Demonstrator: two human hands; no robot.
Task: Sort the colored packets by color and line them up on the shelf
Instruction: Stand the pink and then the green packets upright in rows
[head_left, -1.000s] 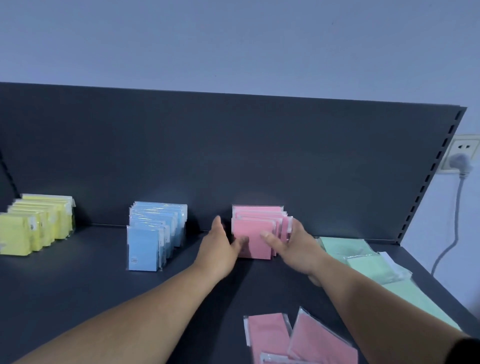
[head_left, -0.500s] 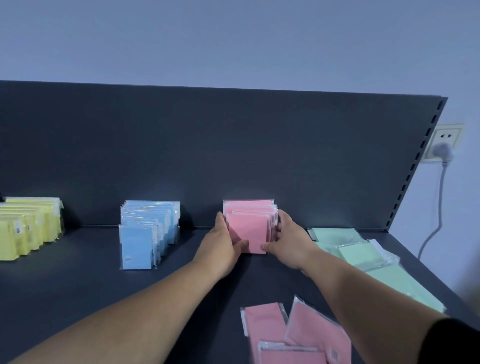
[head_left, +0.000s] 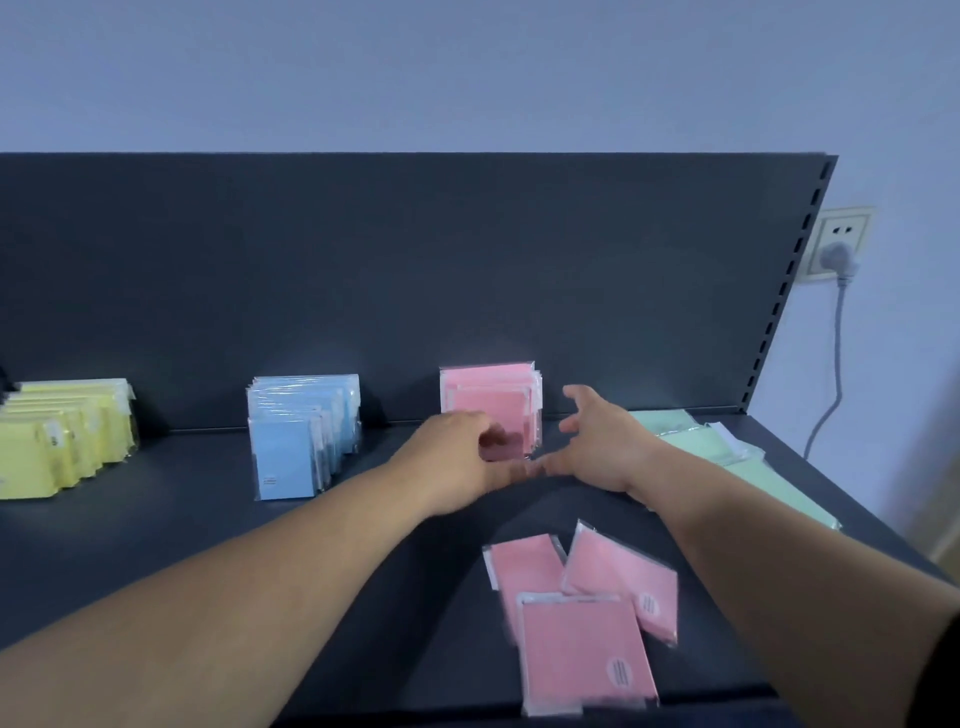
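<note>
Landmark: pink row (head_left: 491, 402), upright against back panel (head_left: 415, 270) of shelf (head_left: 171, 525).

Far left of it: yellow row (head_left: 62, 436). Nearer left: blue row (head_left: 301, 431).

Your left hand (head_left: 457, 462) just before pink row, fingers curled, blurred, nothing gripped. Your right hand (head_left: 597, 447) just right of row, fingers spread wide, empty.

In front of row: three loose pink packets (head_left: 576, 608), flat, overlapping.

Right of row: green packets (head_left: 711, 447) lying flat.

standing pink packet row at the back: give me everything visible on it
The pink packet row is a file of flat pink packets in clear, glossy wrap, standing upright on the dark shelf against its back panel, between the blue row and the flat green packets. The left hand covers its lower front; contact is blurred. The right hand is open beside it.
</note>
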